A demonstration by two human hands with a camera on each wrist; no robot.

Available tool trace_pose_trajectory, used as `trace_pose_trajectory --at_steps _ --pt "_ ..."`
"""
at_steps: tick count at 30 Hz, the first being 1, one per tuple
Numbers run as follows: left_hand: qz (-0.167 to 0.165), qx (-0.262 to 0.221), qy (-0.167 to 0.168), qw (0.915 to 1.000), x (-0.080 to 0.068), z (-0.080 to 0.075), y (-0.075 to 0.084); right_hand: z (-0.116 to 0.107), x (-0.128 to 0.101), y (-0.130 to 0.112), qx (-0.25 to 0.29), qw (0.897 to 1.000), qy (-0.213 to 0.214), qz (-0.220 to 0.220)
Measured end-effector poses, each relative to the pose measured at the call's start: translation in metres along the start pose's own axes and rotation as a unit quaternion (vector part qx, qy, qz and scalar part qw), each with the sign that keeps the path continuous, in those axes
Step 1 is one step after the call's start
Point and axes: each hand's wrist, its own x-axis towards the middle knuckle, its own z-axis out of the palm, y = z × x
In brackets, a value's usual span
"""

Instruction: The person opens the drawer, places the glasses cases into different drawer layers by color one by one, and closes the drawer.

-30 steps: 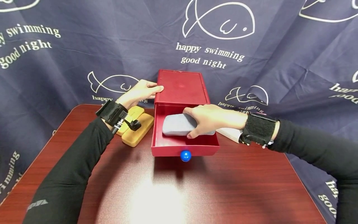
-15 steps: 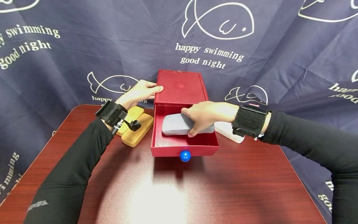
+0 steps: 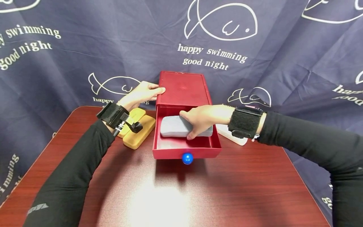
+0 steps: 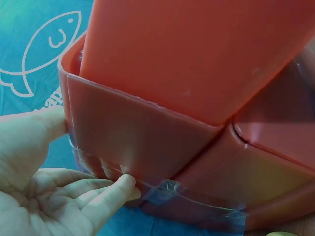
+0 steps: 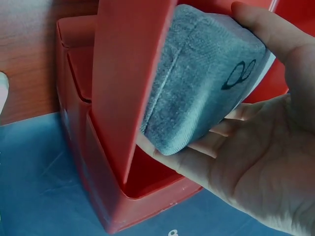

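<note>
Grey case (image 3: 173, 126) — gripped in right hand (image 3: 204, 118) — inside the red drawer (image 3: 185, 148).

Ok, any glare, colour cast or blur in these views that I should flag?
Head view: a broad white glare patch washes out the table in front of the red box, otherwise sharp. Left wrist view: the box fills the frame with an orange cast and soft edges; the left hand is pale. Right wrist view: the grey case and right hand are sharp.
</note>
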Motion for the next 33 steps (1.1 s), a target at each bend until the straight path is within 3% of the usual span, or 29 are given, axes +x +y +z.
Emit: trace_pose_trajectory --at_steps 8,33 --pt "-0.007 -0.003 0.003 1.0 0.0 0.0 0.001 -0.004 0.009 -0.004 0.005 1.0 -0.004 -0.016" --pt "0.006 -0.002 0.004 1.0 -0.001 -0.001 -0.002 0.009 0.015 -0.006 -0.008 0.999 0.032 0.015"
